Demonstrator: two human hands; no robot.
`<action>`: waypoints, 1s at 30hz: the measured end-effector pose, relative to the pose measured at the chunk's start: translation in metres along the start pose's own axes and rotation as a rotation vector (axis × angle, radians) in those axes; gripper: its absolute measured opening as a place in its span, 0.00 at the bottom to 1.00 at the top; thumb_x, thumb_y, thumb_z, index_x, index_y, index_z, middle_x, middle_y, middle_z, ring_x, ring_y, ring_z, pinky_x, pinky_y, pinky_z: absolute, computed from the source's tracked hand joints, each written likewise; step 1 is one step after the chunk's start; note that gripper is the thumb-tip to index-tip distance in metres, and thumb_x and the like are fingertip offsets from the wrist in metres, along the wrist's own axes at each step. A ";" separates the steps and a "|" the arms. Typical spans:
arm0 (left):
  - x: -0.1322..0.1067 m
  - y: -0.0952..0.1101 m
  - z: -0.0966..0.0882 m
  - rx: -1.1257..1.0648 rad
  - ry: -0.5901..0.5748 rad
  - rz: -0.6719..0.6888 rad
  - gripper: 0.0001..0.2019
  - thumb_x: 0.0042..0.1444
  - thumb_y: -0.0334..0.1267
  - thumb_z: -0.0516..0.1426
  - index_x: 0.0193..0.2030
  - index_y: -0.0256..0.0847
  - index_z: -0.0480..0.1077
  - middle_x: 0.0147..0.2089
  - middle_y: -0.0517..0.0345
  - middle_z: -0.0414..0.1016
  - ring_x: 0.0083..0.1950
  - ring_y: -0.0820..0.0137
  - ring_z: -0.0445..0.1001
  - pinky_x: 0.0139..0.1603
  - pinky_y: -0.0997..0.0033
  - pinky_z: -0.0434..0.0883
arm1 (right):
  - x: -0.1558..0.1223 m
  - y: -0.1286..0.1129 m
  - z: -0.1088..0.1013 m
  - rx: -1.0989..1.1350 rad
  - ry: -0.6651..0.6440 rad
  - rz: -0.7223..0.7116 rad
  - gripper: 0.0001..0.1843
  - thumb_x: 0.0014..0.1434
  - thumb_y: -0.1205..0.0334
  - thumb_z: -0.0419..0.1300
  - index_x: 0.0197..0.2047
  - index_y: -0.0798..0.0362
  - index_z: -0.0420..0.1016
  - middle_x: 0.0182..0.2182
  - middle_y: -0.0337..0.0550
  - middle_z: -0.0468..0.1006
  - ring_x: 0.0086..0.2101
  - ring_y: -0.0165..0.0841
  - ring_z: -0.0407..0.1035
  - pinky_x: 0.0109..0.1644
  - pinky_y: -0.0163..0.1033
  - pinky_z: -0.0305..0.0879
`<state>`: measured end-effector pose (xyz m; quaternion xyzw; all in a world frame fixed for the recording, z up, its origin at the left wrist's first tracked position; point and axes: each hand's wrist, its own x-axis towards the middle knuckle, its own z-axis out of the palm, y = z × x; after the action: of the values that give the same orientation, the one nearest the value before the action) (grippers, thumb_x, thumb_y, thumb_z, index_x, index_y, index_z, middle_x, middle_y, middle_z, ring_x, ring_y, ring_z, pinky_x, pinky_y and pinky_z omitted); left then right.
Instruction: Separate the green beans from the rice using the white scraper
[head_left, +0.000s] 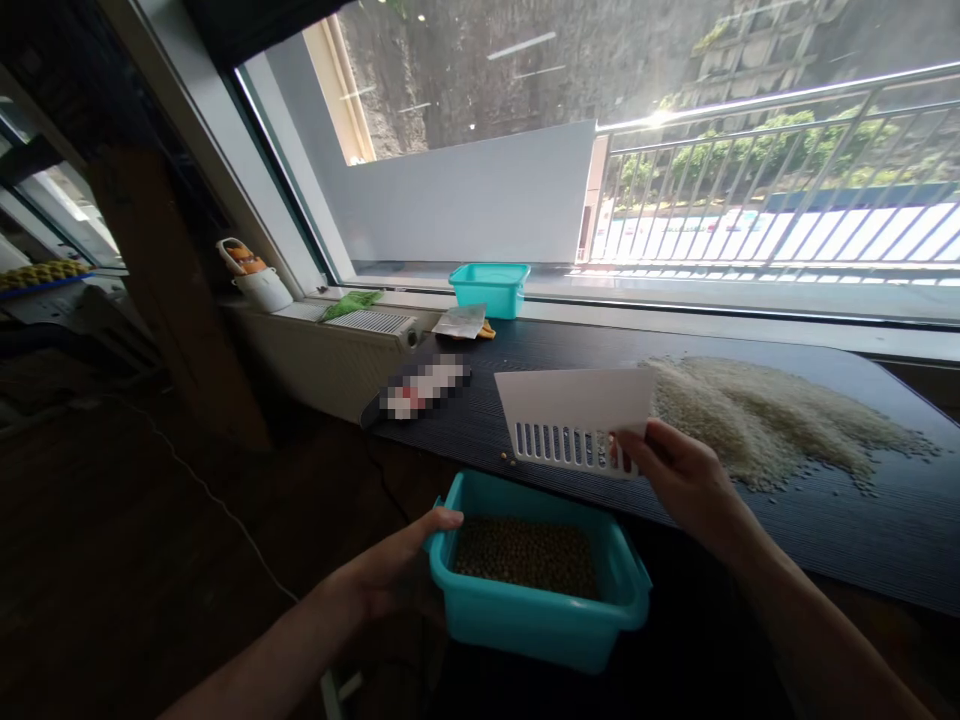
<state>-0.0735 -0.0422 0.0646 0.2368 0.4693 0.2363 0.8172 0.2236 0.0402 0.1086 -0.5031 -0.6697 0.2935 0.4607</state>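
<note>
Left hand (397, 570): curled round the left end of a turquoise rectangular plastic tub (525, 625), thumb hooked over the rim; the fingers beneath are mostly hidden. Right hand (686, 485): closed in a pinch on the lower right corner of a thin white flat panel with a row of upright slots (574, 400), fingertips partly seen through the slots.

Tub sits to the right of the left hand, and lower and to the left of the right hand, in front of the near table edge; what supports it underneath cannot be told. Inside: a layer of small round brown beans (529, 555), well below the rim. Panel is to the left of the right hand, beyond the tub's far rim and apart from it, slots toward the tub.

Dark ridged tabletop (900, 520) beyond. On it, right of the panel and past the right hand: a broad spread of pale small grains (765, 415). A few loose beans lie near the panel's lower left. Further left, a pixelated flat object (427, 385), identity unclear. At the window side, a second turquoise tub (491, 295) with a silvery packet (460, 321) just before it
</note>
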 end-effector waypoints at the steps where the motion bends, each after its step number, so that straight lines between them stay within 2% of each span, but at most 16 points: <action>1: -0.002 0.001 -0.002 -0.006 0.000 0.003 0.34 0.49 0.57 0.54 0.57 0.33 0.61 0.45 0.43 0.76 0.49 0.52 0.73 0.46 0.49 0.70 | 0.001 0.000 0.003 0.010 0.000 -0.005 0.15 0.55 0.49 0.56 0.29 0.52 0.73 0.22 0.38 0.73 0.25 0.31 0.67 0.28 0.33 0.63; 6: -0.007 0.002 -0.012 -0.023 0.025 0.015 0.35 0.49 0.57 0.54 0.58 0.34 0.61 0.45 0.43 0.76 0.50 0.51 0.73 0.46 0.46 0.69 | 0.012 -0.006 0.034 0.037 -0.007 -0.030 0.15 0.55 0.51 0.56 0.25 0.53 0.71 0.20 0.38 0.71 0.23 0.29 0.64 0.26 0.33 0.62; 10: -0.010 0.001 -0.016 -0.015 0.038 0.022 0.34 0.51 0.57 0.52 0.57 0.32 0.61 0.44 0.42 0.76 0.49 0.51 0.73 0.46 0.46 0.69 | 0.011 -0.010 0.048 0.095 -0.120 0.008 0.14 0.55 0.51 0.56 0.25 0.52 0.70 0.21 0.38 0.72 0.24 0.31 0.65 0.27 0.33 0.63; 13: -0.013 0.001 -0.013 -0.012 0.046 0.030 0.34 0.51 0.57 0.53 0.57 0.32 0.61 0.45 0.41 0.76 0.50 0.51 0.73 0.46 0.47 0.69 | 0.001 -0.010 0.033 0.121 -0.116 0.007 0.14 0.55 0.50 0.56 0.28 0.51 0.73 0.23 0.39 0.74 0.26 0.32 0.68 0.28 0.34 0.65; 19: -0.007 0.000 0.005 0.003 0.037 0.020 0.37 0.48 0.57 0.56 0.60 0.34 0.58 0.48 0.42 0.75 0.52 0.51 0.71 0.49 0.47 0.68 | -0.016 -0.004 -0.028 -0.040 0.315 0.087 0.12 0.52 0.48 0.59 0.30 0.48 0.76 0.21 0.38 0.75 0.23 0.33 0.68 0.26 0.36 0.64; 21: -0.001 -0.001 0.013 0.004 -0.004 0.004 0.37 0.48 0.58 0.56 0.60 0.34 0.58 0.48 0.41 0.74 0.52 0.51 0.71 0.49 0.47 0.68 | -0.020 0.000 -0.044 -0.107 0.398 0.119 0.12 0.52 0.48 0.60 0.30 0.48 0.76 0.21 0.38 0.75 0.23 0.34 0.68 0.26 0.37 0.64; 24: 0.010 -0.004 0.023 0.010 -0.058 -0.020 0.37 0.47 0.59 0.55 0.59 0.33 0.59 0.48 0.42 0.74 0.51 0.52 0.71 0.48 0.49 0.68 | -0.023 0.009 -0.056 -0.136 0.437 0.136 0.14 0.52 0.48 0.59 0.30 0.50 0.76 0.21 0.39 0.76 0.23 0.34 0.69 0.26 0.37 0.64; 30: 0.030 -0.009 0.043 0.039 -0.100 -0.042 0.37 0.47 0.59 0.54 0.57 0.34 0.61 0.46 0.42 0.74 0.50 0.51 0.71 0.44 0.49 0.70 | -0.025 0.028 -0.062 -0.156 0.419 0.120 0.14 0.53 0.49 0.58 0.29 0.52 0.75 0.20 0.38 0.75 0.22 0.33 0.68 0.25 0.35 0.63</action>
<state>-0.0213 -0.0379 0.0589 0.2542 0.4372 0.1976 0.8397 0.2928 0.0215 0.1015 -0.6263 -0.5489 0.1567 0.5310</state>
